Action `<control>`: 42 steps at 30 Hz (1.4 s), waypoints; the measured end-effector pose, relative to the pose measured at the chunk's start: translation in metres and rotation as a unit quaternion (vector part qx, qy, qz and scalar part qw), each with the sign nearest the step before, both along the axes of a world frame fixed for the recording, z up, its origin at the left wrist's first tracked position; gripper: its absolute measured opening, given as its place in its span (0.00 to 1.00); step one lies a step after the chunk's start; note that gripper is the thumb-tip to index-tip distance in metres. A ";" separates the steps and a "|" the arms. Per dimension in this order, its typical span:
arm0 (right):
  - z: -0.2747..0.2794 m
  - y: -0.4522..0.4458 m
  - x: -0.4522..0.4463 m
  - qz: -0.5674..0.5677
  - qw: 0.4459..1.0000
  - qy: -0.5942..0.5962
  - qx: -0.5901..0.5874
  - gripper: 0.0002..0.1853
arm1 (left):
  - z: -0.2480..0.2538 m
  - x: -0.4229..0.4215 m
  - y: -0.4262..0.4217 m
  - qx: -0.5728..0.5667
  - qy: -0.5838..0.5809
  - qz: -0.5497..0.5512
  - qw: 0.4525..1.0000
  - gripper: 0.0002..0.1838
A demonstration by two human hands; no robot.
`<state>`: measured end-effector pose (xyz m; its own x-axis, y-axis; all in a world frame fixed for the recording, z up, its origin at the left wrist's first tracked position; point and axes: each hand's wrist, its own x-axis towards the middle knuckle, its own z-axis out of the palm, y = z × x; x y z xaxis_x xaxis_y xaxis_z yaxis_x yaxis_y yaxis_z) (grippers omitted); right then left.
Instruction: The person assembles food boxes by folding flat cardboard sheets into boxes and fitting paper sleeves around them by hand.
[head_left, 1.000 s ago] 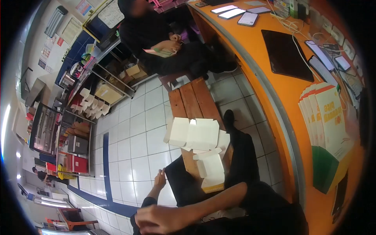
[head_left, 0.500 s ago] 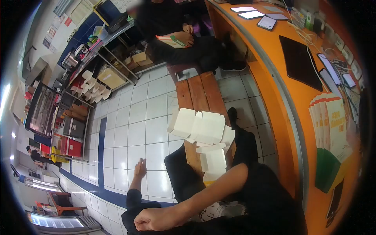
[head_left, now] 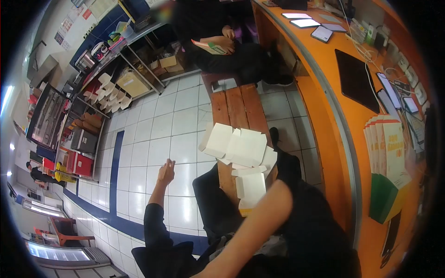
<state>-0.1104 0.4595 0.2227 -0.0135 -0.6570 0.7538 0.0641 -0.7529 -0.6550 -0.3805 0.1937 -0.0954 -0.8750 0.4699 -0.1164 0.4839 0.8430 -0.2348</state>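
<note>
My left hand is raised over the tiled floor, left of the bench. Nothing shows in it, and its fingers look stretched out, though small in view. My right forearm crosses my lap toward the lower left, and the right hand lies beyond the bottom edge. In front of me several partly folded white cardboard boxes lie overlapping on the wooden bench. One box, with flaps standing up, is nearest my right forearm. Neither hand touches the boxes.
Another person sits at the bench's far end, holding a printed carton. The orange counter at right bears phones, a black tablet, cables and a stack of printed cartons. Metal shelving stands at back left.
My left hand has risen a little. My right forearm has swung lower, taking the closed right hand out of view at the bottom. The boxes stay in place; the view has shifted slightly.
</note>
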 end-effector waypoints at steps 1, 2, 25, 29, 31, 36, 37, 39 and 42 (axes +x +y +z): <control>0.009 0.035 -0.030 0.095 0.995 0.033 0.016 0.12 | 0.006 -0.008 0.011 0.050 0.029 0.015 0.998 0.21; 0.006 0.050 -0.035 0.144 0.988 0.048 0.023 0.11 | 0.015 -0.016 0.021 0.099 0.056 0.030 0.993 0.21; -0.186 -0.006 -0.079 0.136 0.738 -0.644 0.145 0.14 | 0.518 0.131 0.177 0.591 0.502 -0.463 0.429 0.13; -0.170 -0.003 -0.049 0.193 0.751 -0.598 0.204 0.16 | 0.476 0.166 0.173 0.630 0.460 -0.528 0.336 0.12; -0.165 -0.003 -0.047 0.206 0.749 -0.588 0.225 0.18 | 0.445 0.175 0.176 0.648 0.435 -0.533 0.327 0.11; -0.157 0.010 -0.065 0.200 0.736 -0.576 0.295 0.24 | 0.359 0.187 0.192 0.685 0.376 -0.514 0.354 0.10; -0.156 0.013 -0.066 0.201 0.735 -0.566 0.315 0.25 | 0.344 0.189 0.193 0.693 0.368 -0.508 0.357 0.10; -0.153 0.017 -0.067 0.205 0.733 -0.541 0.358 0.27 | 0.325 0.194 0.197 0.703 0.358 -0.500 0.358 0.10; -0.154 0.008 -0.050 0.242 0.764 -0.468 0.373 0.28 | 0.315 0.197 0.195 0.715 0.356 -0.493 0.343 0.09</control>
<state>-0.1599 0.4679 0.0682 0.0640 -0.9977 -0.0228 0.9197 0.0678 -0.3868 -0.1831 0.3888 0.2192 0.2252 -0.2909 0.9299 0.9491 -0.1501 -0.2768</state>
